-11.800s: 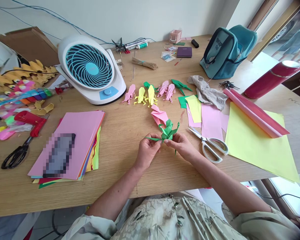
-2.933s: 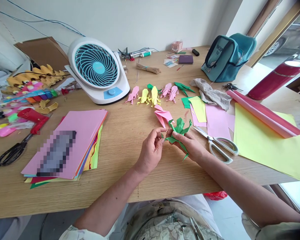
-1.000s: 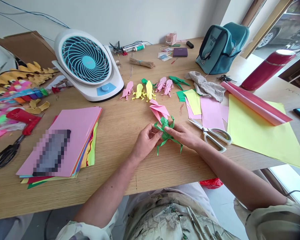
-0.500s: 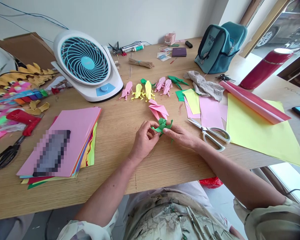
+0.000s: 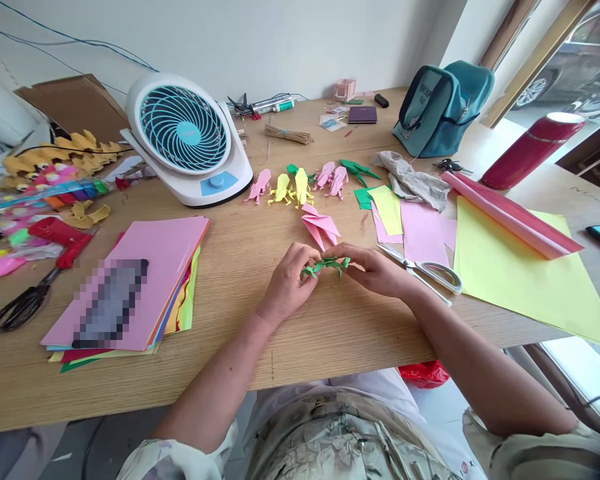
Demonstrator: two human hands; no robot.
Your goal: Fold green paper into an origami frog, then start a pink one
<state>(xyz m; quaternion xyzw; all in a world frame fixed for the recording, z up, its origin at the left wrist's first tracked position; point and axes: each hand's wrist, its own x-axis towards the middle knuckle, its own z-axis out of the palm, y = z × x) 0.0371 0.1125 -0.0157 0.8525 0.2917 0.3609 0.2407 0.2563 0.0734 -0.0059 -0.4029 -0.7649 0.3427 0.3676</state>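
Observation:
A small green folded-paper frog (image 5: 326, 265) is held low over the table's front part, its thin legs poking out between my hands. My left hand (image 5: 291, 279) pinches it from the left side. From the right, the fingers of my right hand (image 5: 375, 268) close over its far edge, so part of the frog is hidden. Just beyond my fingers lies a pink partly folded paper piece (image 5: 321, 225). Farther back stands a row of finished paper frogs: pink (image 5: 259, 186), yellow (image 5: 303, 187) and green (image 5: 359, 170) ones.
White-handled scissors (image 5: 423, 270) lie right of my right hand, near pink paper sheets (image 5: 423, 233) and yellow sheets (image 5: 515, 280). On the left are a stack of coloured paper (image 5: 165, 253), a fan (image 5: 190, 140) and a red glue gun (image 5: 63, 240). A red flask (image 5: 530, 150) stands at right.
The green frog has been tipped so it now shows more edge-on. My right hand's fingers have shifted over its far side. The whole view has moved slightly.

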